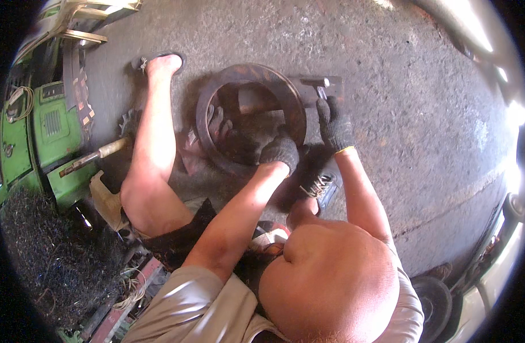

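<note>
Rusty metal ring (pixel 203 117), on the floor (pixel 399 86); hammer (pixel 315 83), grasped by gloved right hand (pixel 335 127); gloved left hand (pixel 279 152) at ring's near rim, hold untellable, best kept clear of any blow.

Stained grey floor (pixel 399 143); green machine cabinet (pixel 51 146) left (vented panel (pixel 52 122)); bright light (pixel 516 114) right.

Grey concrete floor (pixel 411 131), stained and scuffed, pale line towards its right edge. Along its left edge: green machine (pixel 56 137) with louvred panel; loop of pale cable (pixel 28 103) hung on its face. Stepped metal shaft (pixel 94 157) just in front, toothed wheel (pixel 127 121) near its inner end. Lower-left corner: heap of dark, tangled shavings (pixel 56 251), red beam (pixel 148 271) beside it. Lower-right corner: dark wheel (pixel 434 303), close to pale bodywork (pixel 491 288).
</note>
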`<state>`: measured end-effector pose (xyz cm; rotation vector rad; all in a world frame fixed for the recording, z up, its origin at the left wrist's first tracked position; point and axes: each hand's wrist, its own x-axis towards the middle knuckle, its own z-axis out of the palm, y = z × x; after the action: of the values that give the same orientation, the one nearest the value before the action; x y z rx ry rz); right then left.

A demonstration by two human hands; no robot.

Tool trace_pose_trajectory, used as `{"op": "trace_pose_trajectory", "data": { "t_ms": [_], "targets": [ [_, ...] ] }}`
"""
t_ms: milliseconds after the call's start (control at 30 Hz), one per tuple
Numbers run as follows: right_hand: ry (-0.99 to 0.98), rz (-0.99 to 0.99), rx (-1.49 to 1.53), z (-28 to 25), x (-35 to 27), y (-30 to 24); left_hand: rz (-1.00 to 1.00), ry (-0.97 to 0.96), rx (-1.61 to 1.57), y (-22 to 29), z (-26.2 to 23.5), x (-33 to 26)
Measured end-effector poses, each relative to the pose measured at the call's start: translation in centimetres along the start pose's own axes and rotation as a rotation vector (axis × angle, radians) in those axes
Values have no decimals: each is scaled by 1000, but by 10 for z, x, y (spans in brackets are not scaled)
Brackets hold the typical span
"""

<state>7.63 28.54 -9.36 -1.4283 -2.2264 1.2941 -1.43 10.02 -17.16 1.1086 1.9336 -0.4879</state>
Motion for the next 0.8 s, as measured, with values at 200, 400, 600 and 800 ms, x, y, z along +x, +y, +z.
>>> {"op": "trace_pose_trajectory", "data": {
  "t_ms": [200,400,600,800],
  "targets": [
    [8,-251,93,-5,15,-20,1,243,-580,4,-28,-24],
    [-213,-100,-174,-12,28,-42,-73,46,-538,9,-63,-40],
    [-152,-172,28,-11,28,-47,17,151,-568,9,-57,-45],
    [-202,-65,-85,-8,28,-51,36,185,-508,9,-57,-45]
  ]
}}
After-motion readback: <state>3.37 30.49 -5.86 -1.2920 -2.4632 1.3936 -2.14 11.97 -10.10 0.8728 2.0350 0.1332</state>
